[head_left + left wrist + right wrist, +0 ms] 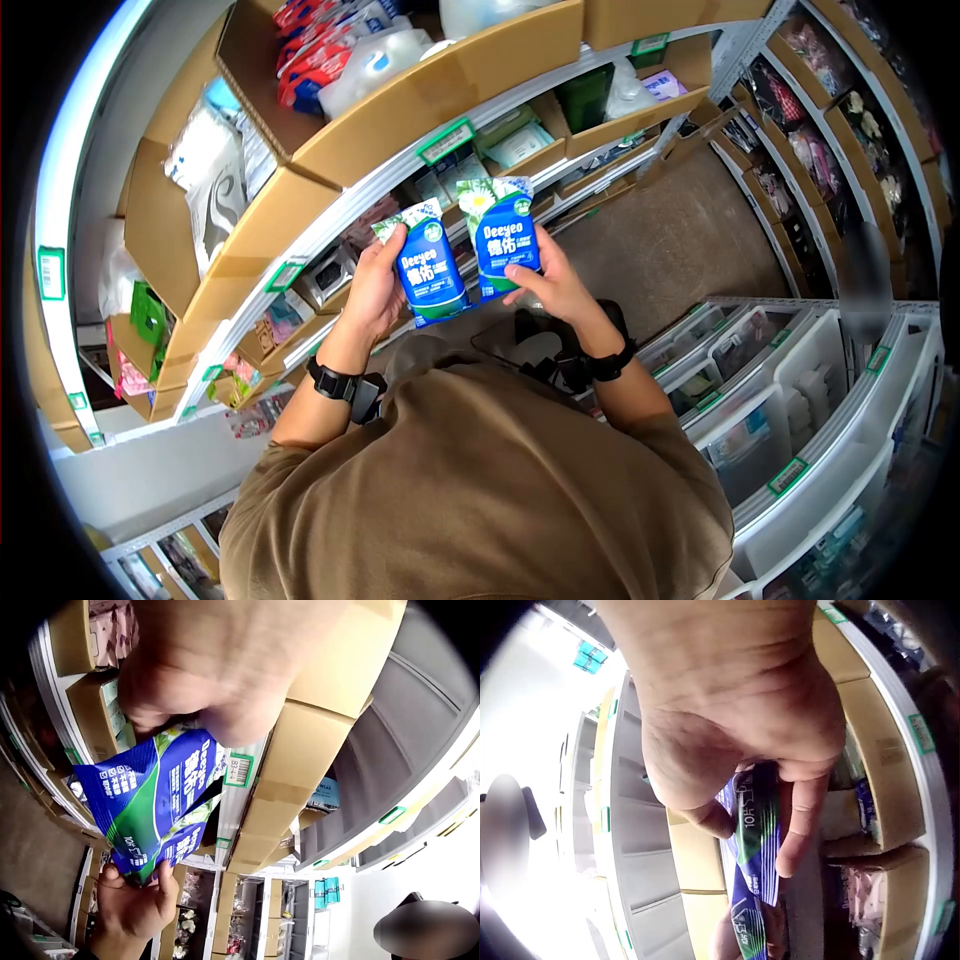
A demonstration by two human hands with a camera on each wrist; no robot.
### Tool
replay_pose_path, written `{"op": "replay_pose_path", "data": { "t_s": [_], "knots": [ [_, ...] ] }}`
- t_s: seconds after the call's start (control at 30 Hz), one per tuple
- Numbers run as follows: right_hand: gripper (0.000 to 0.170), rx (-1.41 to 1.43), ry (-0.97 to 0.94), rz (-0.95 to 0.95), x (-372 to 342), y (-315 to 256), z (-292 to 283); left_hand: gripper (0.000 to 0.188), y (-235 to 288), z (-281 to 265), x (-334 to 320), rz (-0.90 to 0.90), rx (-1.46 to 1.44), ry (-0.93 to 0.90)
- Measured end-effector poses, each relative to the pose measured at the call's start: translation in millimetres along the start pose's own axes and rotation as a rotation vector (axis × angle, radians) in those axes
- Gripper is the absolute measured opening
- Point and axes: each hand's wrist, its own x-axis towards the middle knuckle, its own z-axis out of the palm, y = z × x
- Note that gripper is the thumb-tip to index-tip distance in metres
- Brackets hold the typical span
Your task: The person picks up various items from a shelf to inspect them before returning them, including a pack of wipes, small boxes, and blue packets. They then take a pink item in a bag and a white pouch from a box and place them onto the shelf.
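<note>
In the head view my left hand [376, 292] grips a blue packet of wipes [432, 268] by its side, thumb lying on the front. My right hand [556, 288] holds a matching packet [503, 238] with its thumb over the lower front. Both packets carry white "Deeyeo" lettering, a green band and flowers at the top. They are held up side by side in front of the chest. The left wrist view shows the left packet [124, 799] from the side, overlapping the other. In the right wrist view the right packet [756, 825] sits between thumb and fingers.
Shelves with cardboard boxes [440, 95] of packaged goods curve around the front and left. Clear plastic bins [740, 430] stand at the right. Beyond the packets lies a brown floor [700, 235], with another rack [815, 150] past it.
</note>
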Motion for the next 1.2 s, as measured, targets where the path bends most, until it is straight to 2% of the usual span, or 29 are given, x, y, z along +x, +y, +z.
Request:
{"op": "replay_pose_path", "data": {
  "t_s": [0.07, 0.17, 0.3, 0.37, 0.4, 0.43, 0.5, 0.53, 0.57, 0.6, 0.67, 0.8, 0.93, 1.2],
  "knots": [
    [0.066, -0.035, -0.007, 0.021, 6.9, 3.3, -1.5, 0.027, -1.5, -11.0, -2.7, 0.015, 0.020, -0.053],
    [0.057, -0.058, -0.018, 0.046, 18.8, 2.3, 10.1, 0.028, -2.8, -19.7, -6.9, 0.035, 0.004, -0.117],
    [0.054, -0.104, -0.074, 0.101, 37.1, 10.0, 29.9, 0.028, -0.9, -26.1, -10.6, 0.006, -0.043, -0.149],
    [0.054, -0.204, -0.200, 0.147, 45.6, 13.3, 42.3, 0.028, -2.2, -37.0, -8.9, -0.012, -0.040, -0.211],
    [0.045, -0.258, -0.201, 0.096, 46.2, 14.1, 50.5, 0.029, -3.4, -40.0, -8.9, 0.010, -0.042, -0.171],
    [0.045, -0.256, -0.211, 0.095, 54.6, 17.0, 46.7, 0.029, -3.4, -45.0, -10.5, 0.017, -0.042, -0.164],
    [0.045, -0.588, -0.327, 0.176, 83.9, 19.8, 24.4, 0.031, -1.0, -54.9, -16.4, 0.011, -0.070, -0.054],
    [0.049, -0.606, -0.202, 0.111, 95.2, 12.3, 19.7, 0.031, 1.6, -58.2, -21.9, 0.008, -0.066, -0.017],
    [0.046, -0.865, -0.036, -0.067, 118.9, 27.2, -4.4, 0.031, 4.2, -62.4, -25.3, 0.015, -0.066, -0.011],
    [0.044, -1.162, 0.053, -0.085, 129.7, 14.3, -9.9, 0.031, 5.0, -67.1, -29.5, 0.019, -0.087, -0.003],
    [0.047, -1.545, 0.053, 0.012, 148.8, 29.5, -44.5, 0.032, 3.7, -74.4, -33.2, 0.026, -0.122, 0.006],
    [0.039, -1.557, 0.015, 0.115, 151.5, 41.3, -53.4, 0.031, -2.2, -72.5, -36.7, 0.065, -0.111, 0.049],
    [0.040, -1.608, -0.011, 0.126, 135.1, 34.2, -48.9, 0.028, -15.0, -69.1, -39.3, 0.024, -0.095, 0.029],
    [0.039, -1.504, -0.037, 0.193, 74.9, 27.4, -47.5, 0.029, -32.3, -63.0, -27.5, -0.022, -0.008, 0.005]
  ]
}}
